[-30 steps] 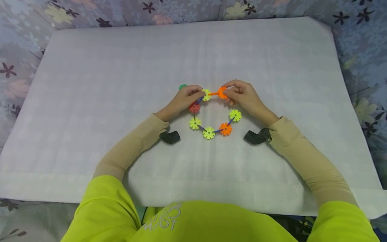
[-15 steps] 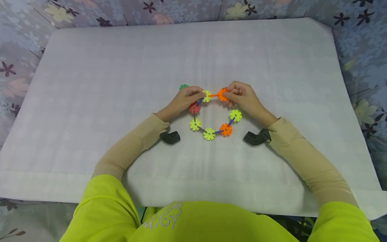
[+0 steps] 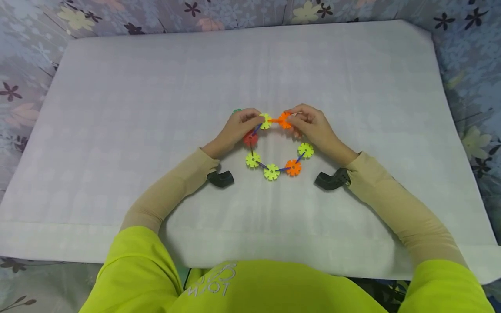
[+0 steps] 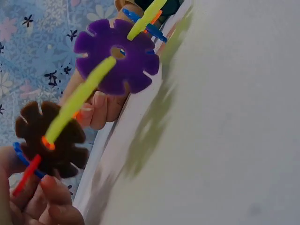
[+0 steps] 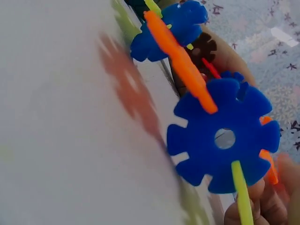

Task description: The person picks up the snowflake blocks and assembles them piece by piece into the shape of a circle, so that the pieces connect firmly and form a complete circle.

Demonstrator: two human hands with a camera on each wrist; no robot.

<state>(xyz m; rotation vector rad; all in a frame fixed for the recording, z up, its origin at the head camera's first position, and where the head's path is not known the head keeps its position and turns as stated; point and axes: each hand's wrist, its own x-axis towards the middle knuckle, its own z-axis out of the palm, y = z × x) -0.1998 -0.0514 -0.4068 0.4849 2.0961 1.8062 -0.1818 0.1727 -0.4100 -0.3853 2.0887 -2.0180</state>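
Note:
Toothed plastic discs, slotted edge to edge, form a curved chain between my hands. My left hand (image 3: 236, 130) pinches the chain's upper left beside a yellow disc (image 3: 265, 121). An orange disc (image 3: 285, 120) is pinched by my right hand (image 3: 315, 127), whose fingers hide part of it. Down from the left hand run a red disc (image 3: 251, 139), yellow ones and a lower orange disc (image 3: 293, 167), ending at a yellow disc (image 3: 305, 150) below the right hand. Wrist views show crosswise links: a purple disc (image 4: 96, 58), a brown disc (image 4: 70, 140) and a blue disc (image 5: 197, 140).
A green disc (image 3: 237, 111) peeks out behind the left hand. The white-covered table (image 3: 156, 87) lies beneath, with disc shadows on it. Black wrist cameras hang at the left cuff (image 3: 211, 161) and right cuff (image 3: 354, 161). Floral fabric (image 3: 242, 15) stands beyond the table's far edge.
Both hands and the upper discs shift slightly up and left in the head view. Each hand keeps its pinch, and the lower discs hardly move.

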